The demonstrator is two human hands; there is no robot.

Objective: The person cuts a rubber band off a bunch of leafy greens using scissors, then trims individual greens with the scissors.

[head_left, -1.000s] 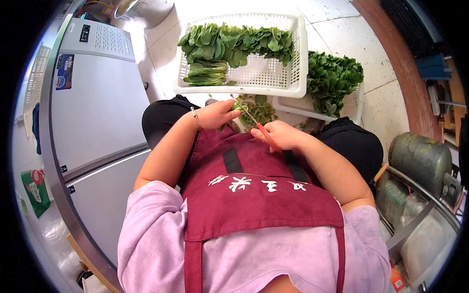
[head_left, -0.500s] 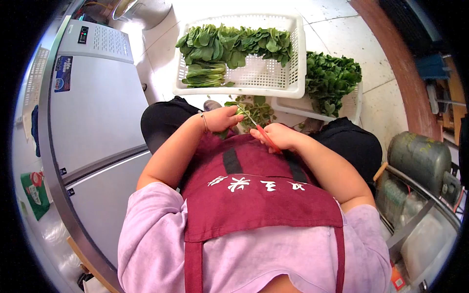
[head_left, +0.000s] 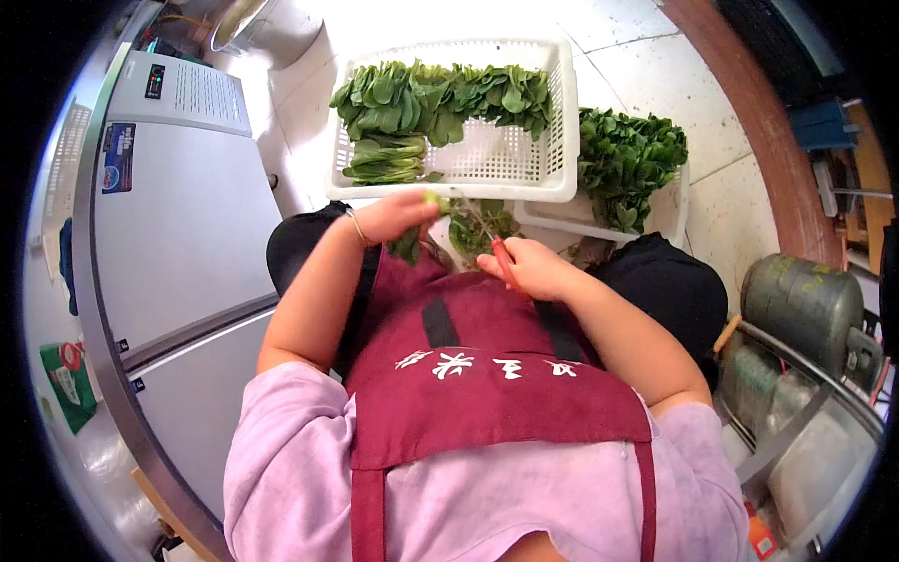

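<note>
My left hand [head_left: 398, 217] is closed around a leafy green vegetable [head_left: 405, 247], whose leaves hang below the palm; the fingertips are smeared by motion. In my right hand [head_left: 536, 269] are red-handled scissors [head_left: 504, 260], their blades pointing up and left towards the left hand. Beneath the blades lies a heap of loose leaves and trimmings [head_left: 473, 234] between the knees. Just beyond the hands, a white plastic basket [head_left: 449, 191] holds rows of leafy greens [head_left: 403, 98] and a smaller bundle [head_left: 386, 159] at its near left.
Right of the basket, a heap of darker greens [head_left: 629, 164] fills a white tray [head_left: 676, 208]. A white freezer [head_left: 187, 225] stands close on the left. A dark green tank [head_left: 803, 302] is at the right, and a metal pot [head_left: 272, 33] sits at the upper left.
My left hand has moved left and slightly away from the scissors with the leafy green vegetable. My right hand has barely moved. The view has shifted slightly.
</note>
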